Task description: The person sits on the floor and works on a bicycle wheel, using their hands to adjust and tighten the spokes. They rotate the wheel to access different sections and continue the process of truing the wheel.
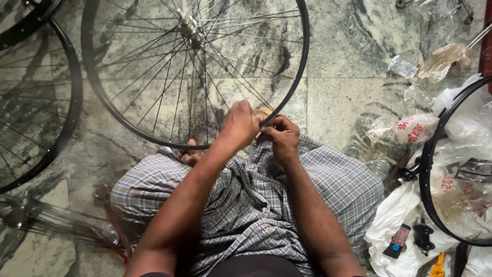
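Marble floor [348, 61] under spoked wheel [195, 72]

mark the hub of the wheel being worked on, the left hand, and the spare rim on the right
wheel hub [187, 23]: head view, on the metal hub body where the spokes meet.
left hand [240, 124]: head view, on the back of the hand at the rim.
spare rim [425, 174]: head view, on its black left edge.

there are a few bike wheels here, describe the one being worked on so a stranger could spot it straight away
Start at the checked cloth over the seated person's lap, low in the middle. Just above it, the left hand and right hand meet on the bottom of a black rim: that spoked wheel. Unlike the wheels cut off at the left and right edges, its silver hub shows.
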